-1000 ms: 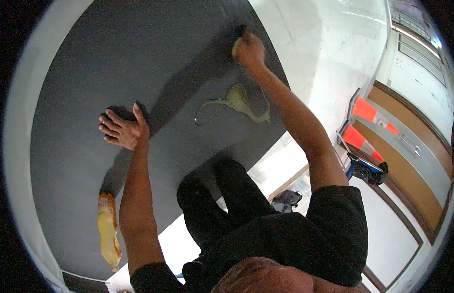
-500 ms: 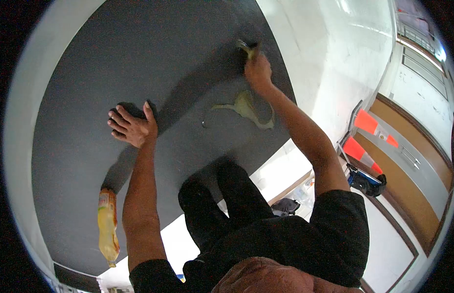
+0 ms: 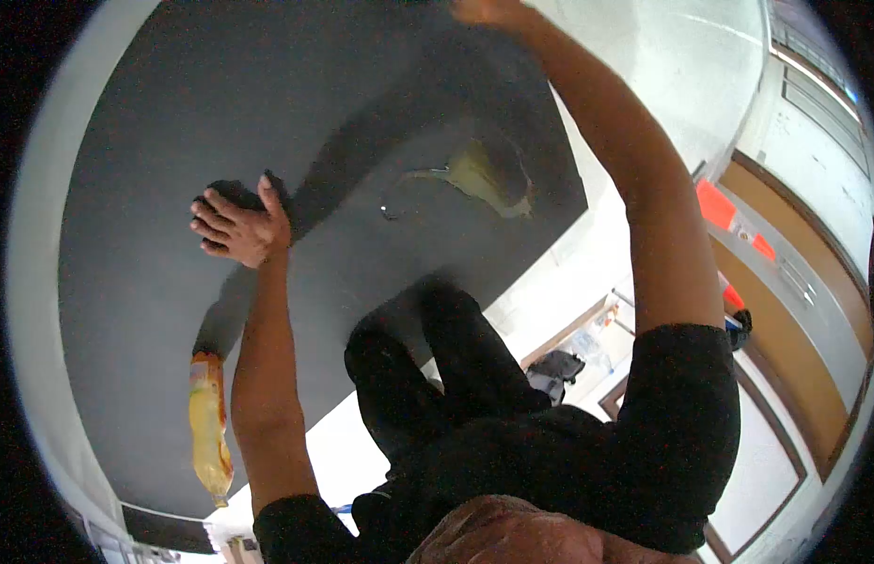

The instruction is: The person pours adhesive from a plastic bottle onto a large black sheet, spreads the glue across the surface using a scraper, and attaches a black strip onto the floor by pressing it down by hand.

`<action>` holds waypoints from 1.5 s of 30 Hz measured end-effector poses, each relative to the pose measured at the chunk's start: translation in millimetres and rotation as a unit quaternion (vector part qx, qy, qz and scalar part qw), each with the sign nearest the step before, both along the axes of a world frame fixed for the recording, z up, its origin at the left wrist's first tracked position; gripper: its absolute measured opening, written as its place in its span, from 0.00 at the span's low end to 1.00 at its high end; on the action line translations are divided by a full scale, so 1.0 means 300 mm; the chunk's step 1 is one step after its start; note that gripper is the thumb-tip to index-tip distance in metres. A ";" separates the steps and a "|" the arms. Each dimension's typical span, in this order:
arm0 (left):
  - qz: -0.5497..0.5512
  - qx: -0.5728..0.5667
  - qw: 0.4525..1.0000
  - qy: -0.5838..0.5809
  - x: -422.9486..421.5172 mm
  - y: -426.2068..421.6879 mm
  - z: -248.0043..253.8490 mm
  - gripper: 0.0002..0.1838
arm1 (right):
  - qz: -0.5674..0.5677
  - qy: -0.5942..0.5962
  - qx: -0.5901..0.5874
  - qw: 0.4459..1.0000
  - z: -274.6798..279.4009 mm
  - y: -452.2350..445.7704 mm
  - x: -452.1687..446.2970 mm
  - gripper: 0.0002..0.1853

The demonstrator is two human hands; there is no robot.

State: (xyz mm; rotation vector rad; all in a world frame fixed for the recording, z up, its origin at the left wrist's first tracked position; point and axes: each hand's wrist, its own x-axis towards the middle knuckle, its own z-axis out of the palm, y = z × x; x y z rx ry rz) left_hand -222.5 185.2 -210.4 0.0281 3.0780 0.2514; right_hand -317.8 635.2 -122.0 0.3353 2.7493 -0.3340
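My left hand (image 3: 237, 227) rests on a dark grey surface (image 3: 362, 56), fingers spread, holding nothing. At the top edge of the view is my right hand (image 3: 488, 11), arm stretched far forward. Its fingers look curled but are mostly cut off by the frame, so what they hold is hidden. Between my hands and nearer to me, a pale yellow puddle (image 3: 476, 177) lies on the surface, with a thin wet trail curving left. Left of my left forearm is a plastic bottle (image 3: 209, 423) with yellow contents and an orange label; I cannot tell whether it stands or lies.
My knees (image 3: 390, 362) are at the near edge of the dark surface. A pale wall or sheet (image 3: 662, 75) runs along the right. Farther right are orange-and-white cones (image 3: 714, 204) beside a brown-and-grey panel (image 3: 785, 282). A dark bag-like item (image 3: 554, 371) lies below the edge.
My right hand has moved forward to the top edge, away from the puddle; earlier it gripped something yellowish and dark. The puddle looks more smeared. My left hand stays flat.
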 end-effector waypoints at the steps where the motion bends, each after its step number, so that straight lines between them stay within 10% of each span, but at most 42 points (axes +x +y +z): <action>1: -0.007 0.004 1.000 -0.006 0.005 -0.003 0.000 0.54 | -0.007 -0.006 0.004 1.000 0.003 0.001 0.121 0.17; 3: 0.001 -0.016 1.000 0.009 0.001 -0.008 -0.009 0.53 | 0.231 0.005 0.089 0.969 0.005 -0.011 0.368 0.21; 11: -0.011 -0.011 0.997 0.080 0.018 -0.004 -0.032 0.50 | 0.074 -0.226 0.115 0.965 0.068 0.013 1.131 0.26; 18: -0.007 0.017 0.999 0.034 0.025 -0.018 -0.036 0.55 | -0.036 -0.168 0.097 0.980 0.021 -0.121 1.744 0.30; 23: -0.025 0.105 0.994 0.028 0.201 -0.093 -0.057 0.65 | -0.263 -0.040 0.090 0.960 0.044 -0.060 1.859 0.28; 30: -0.098 0.030 0.984 -0.146 0.824 -0.050 0.066 0.80 | -0.240 0.092 0.260 0.931 -0.146 -0.061 1.855 0.28; 33: -0.113 -0.021 0.960 -0.256 0.831 -0.046 0.113 0.84 | -0.284 -0.047 0.154 0.945 -0.058 -0.037 1.864 0.30; 45: -0.095 -0.021 0.954 -0.283 0.820 -0.019 0.135 0.85 | -0.317 0.060 0.195 0.926 -0.142 0.066 1.799 0.34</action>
